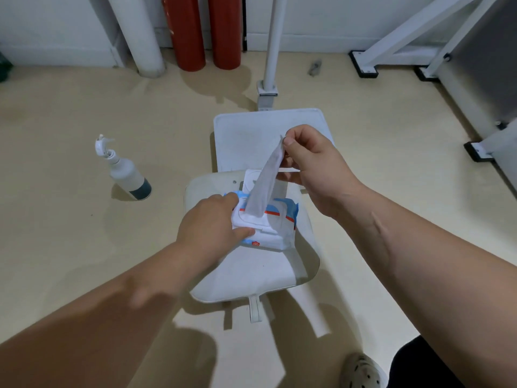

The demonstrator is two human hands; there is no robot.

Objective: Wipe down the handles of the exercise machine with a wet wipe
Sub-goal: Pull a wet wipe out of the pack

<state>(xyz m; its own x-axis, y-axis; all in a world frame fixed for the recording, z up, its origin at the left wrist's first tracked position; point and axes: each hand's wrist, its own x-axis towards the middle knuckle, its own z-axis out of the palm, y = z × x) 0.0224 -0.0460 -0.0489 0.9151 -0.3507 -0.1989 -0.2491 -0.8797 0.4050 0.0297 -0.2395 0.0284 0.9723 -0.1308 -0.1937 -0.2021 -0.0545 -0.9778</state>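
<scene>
A blue and white wet-wipe pack (275, 229) lies on the white padded seat (251, 275) of the exercise machine, its flip lid (253, 179) standing open. My left hand (212, 222) presses down on the pack's left side, thumb and fingers around its edge. My right hand (313, 163) pinches the top of a white wet wipe (264, 182) between thumb and forefinger. The wipe stretches up from the pack's opening, its lower end still inside. No machine handles are in view.
A white spray bottle (126, 172) stands on the beige floor to the left. The machine's white back pad (268, 127) and upright post (272, 46) lie ahead. Two red cylinders (204, 32) stand by the wall. White frame legs (419, 37) stand at right.
</scene>
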